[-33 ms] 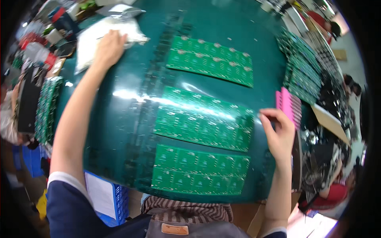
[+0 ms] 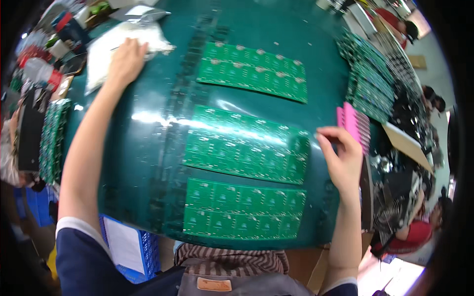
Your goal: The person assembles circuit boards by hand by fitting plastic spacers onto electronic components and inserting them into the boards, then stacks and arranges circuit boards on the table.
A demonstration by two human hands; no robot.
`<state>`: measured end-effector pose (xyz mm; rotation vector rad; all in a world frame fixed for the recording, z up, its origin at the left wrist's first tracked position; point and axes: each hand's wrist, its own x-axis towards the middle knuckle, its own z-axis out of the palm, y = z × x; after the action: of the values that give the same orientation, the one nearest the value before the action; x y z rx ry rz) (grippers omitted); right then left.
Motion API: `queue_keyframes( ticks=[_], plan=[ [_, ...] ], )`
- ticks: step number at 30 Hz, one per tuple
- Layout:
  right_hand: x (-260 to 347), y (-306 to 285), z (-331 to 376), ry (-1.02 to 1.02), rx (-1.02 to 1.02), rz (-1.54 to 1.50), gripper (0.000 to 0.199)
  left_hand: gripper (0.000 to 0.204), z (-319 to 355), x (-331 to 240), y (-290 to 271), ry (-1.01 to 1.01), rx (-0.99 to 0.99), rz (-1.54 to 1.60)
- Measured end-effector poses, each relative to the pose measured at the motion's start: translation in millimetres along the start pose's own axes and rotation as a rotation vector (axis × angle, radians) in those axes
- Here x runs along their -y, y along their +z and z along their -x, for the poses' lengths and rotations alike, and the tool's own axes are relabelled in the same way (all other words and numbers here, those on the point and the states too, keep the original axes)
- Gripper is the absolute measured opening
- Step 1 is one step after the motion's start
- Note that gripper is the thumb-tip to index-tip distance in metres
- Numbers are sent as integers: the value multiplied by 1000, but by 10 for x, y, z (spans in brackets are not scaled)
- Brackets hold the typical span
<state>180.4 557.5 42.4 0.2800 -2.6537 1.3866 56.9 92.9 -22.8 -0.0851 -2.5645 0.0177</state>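
Note:
Three green circuit board panels lie on a dark green mat (image 2: 148, 148): a far panel (image 2: 252, 71), a middle panel (image 2: 244, 145) and a near panel (image 2: 242, 209). My left hand (image 2: 126, 59) reaches to the far left and grips a clear plastic bag (image 2: 106, 47) with white contents. At the right edge of the middle panel is my right hand (image 2: 343, 158). Its thumb and curled fingers pinch the panel's upper right corner. Just beyond those fingers stands a pink ribbed strip (image 2: 353, 121).
Stacks of green boards (image 2: 370, 79) fill the far right of the mat. Another stack (image 2: 49, 138) stands at the left edge. Boxes and clutter (image 2: 49, 44) crowd the far left. A blue crate (image 2: 133, 251) sits below the table. Other people work at the right (image 2: 419, 232).

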Motion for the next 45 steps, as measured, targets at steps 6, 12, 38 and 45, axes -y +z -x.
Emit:
queue_keyframes(
  ticks=[6,12,38,45],
  plan=[
    [-152,27,-168,-7,46,27,10,32,-111,8,-10,21,180,68],
    [-170,50,-230,6,179,173,12,34,-161,101,-110,107,346,119],
    [-174,128,-125,-86,111,197,11,28,-155,76,-240,-91,467,299],
    [106,22,-136,-168,94,215,13,37,-343,271,-113,-631,562,692]
  ],
)
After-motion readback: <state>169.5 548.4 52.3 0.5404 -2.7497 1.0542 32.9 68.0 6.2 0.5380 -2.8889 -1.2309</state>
